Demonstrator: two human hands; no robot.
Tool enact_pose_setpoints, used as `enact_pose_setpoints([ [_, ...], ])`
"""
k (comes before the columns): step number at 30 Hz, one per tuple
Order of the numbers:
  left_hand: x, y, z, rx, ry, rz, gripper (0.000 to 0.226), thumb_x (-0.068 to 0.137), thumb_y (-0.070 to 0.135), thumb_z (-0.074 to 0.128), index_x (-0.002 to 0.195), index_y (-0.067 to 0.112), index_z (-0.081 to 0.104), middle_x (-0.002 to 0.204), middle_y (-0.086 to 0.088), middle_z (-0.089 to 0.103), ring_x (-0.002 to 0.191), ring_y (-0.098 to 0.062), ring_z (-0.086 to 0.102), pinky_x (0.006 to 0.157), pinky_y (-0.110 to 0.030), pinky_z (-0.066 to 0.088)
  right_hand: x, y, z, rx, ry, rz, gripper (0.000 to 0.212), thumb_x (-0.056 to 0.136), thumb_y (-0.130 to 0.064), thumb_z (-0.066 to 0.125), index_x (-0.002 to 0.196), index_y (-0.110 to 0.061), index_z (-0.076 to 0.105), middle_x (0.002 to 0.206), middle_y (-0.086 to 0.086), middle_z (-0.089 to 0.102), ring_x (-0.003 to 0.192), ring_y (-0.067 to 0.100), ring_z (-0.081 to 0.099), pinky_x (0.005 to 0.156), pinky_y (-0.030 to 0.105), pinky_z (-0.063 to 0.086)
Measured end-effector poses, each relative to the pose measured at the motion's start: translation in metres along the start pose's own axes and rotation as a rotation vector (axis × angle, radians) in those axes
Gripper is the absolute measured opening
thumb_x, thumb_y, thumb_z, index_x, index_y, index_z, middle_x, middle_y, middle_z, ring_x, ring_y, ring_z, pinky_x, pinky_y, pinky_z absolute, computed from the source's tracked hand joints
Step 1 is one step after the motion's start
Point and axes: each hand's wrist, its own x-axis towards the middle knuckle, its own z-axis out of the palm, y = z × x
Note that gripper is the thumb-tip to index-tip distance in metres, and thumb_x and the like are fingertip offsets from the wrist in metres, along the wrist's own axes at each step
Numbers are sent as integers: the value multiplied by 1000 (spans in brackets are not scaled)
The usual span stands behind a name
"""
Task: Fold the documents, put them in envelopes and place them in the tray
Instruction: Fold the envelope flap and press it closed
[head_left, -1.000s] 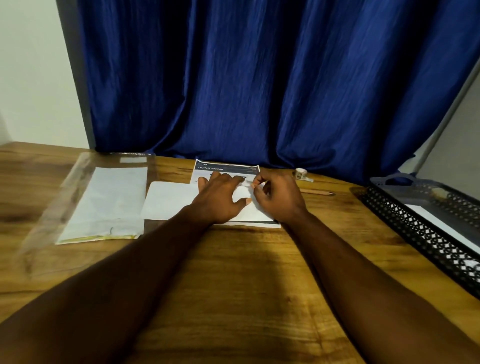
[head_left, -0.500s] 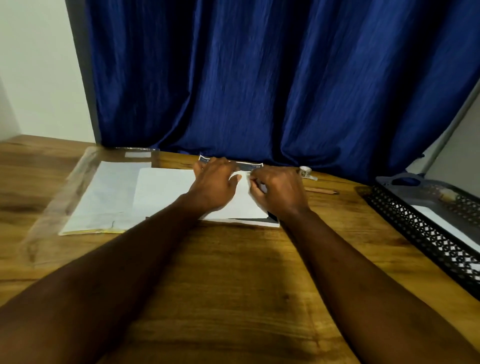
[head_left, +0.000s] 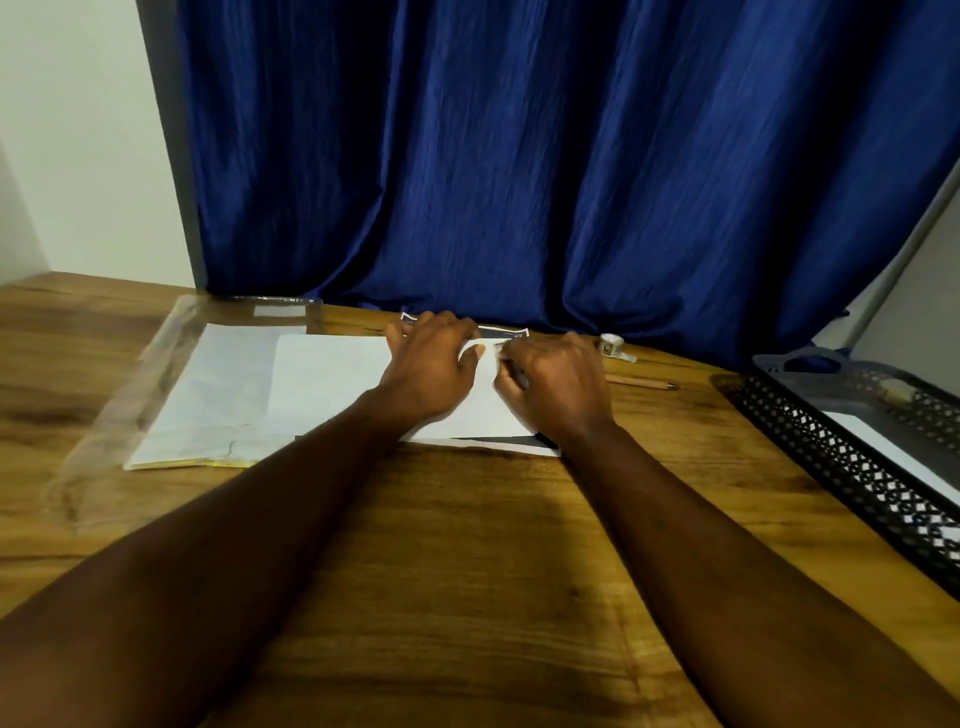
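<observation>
The printed document lies flat on the worktop, close to the blue curtain. Only its dark far edge and a dark strip at its near edge are visible. A white sheet lies on top of the document and extends past its left side.

Left hand: grip wide, fingers straight and spread, pressing the white sheet down onto the document.

Right hand: grip narrow, fingers curled, pinching the white sheet at the document's right side.

Left of the document, partly under the white sheet, a clear plastic sleeve holds paper. Just right of the document lie a tape roll and a pencil. Well to the right of the document stands the black mesh tray, with a white item inside. What that item is cannot be told.
</observation>
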Motion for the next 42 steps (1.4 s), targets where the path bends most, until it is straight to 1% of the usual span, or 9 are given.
enact_pose_setpoints([
  [6, -1, 0, 0, 2, 3, -4, 23, 105, 36, 50, 122, 25, 63, 125, 0, 62, 122, -21, 50, 106, -49, 25, 1, -2, 2, -49, -12, -3, 10, 90, -21, 71, 80, -20, 70, 72, 0, 71, 63, 20, 61, 70, 34, 37],
  [10, -2, 1, 2, 4, 7, -1, 23, 105, 36, 50, 121, 25, 63, 124, 0, 62, 121, -21, 51, 106, -50, 25, 1, -5, 2, -68, -12, -4, 11, 88, -20, 73, 78, -19, 69, 70, 2, 70, 61, 22, 60, 71, 32, 30],
  [14, -3, 0, 2, -4, 18, -10, 22, 105, 35, 51, 121, 25, 63, 123, 1, 63, 121, -20, 51, 109, -53, 26, 2, -7, 5, -77, -29, 14, 10, 90, -21, 72, 81, -19, 69, 72, 2, 71, 61, 23, 61, 73, 34, 35],
  [17, -3, 0, 2, -1, 16, -18, 20, 106, 35, 51, 119, 26, 63, 121, 2, 62, 120, -20, 51, 108, -52, 26, 1, -7, 6, -77, -45, 21, 9, 92, -22, 71, 84, -20, 73, 76, 1, 74, 66, 21, 63, 77, 36, 41],
  [20, -3, 0, 1, -13, 27, -22, 18, 105, 34, 51, 116, 26, 63, 119, 2, 63, 118, -21, 52, 104, -50, 27, 1, -6, 6, -61, -11, 18, 10, 93, -23, 72, 85, -22, 76, 81, -1, 76, 70, 20, 65, 76, 35, 34],
  [26, -1, 0, 0, -21, 38, -38, 24, 104, 40, 52, 117, 25, 66, 119, 1, 64, 119, -22, 53, 102, -49, 28, 0, 2, 10, 44, -39, 21, 29, 97, -44, 67, 107, -22, 82, 109, -4, 81, 96, 17, 73, 84, 38, 40],
  [30, -1, 0, 1, -41, 69, -47, 31, 102, 48, 55, 117, 24, 67, 118, 2, 65, 118, -22, 55, 101, -48, 28, 2, 9, 6, 90, -60, 27, 27, 98, -39, 61, 109, -26, 82, 111, -7, 80, 92, 15, 70, 80, 34, 31],
  [36, -3, 1, 2, -18, 57, -53, 36, 98, 51, 61, 122, 25, 65, 123, 2, 64, 122, -21, 53, 104, -48, 28, 0, 13, 9, 186, -30, 126, 19, 96, -30, 68, 112, -26, 78, 111, -11, 78, 86, 10, 69, 86, 33, 38],
  [42, -4, 2, 3, -3, 70, -39, 37, 97, 54, 62, 120, 26, 65, 121, 3, 64, 120, -21, 54, 102, -48, 28, -1, 15, 9, 235, -5, 182, 27, 94, -27, 76, 121, -25, 73, 109, -10, 76, 89, 13, 70, 94, 39, 46],
])
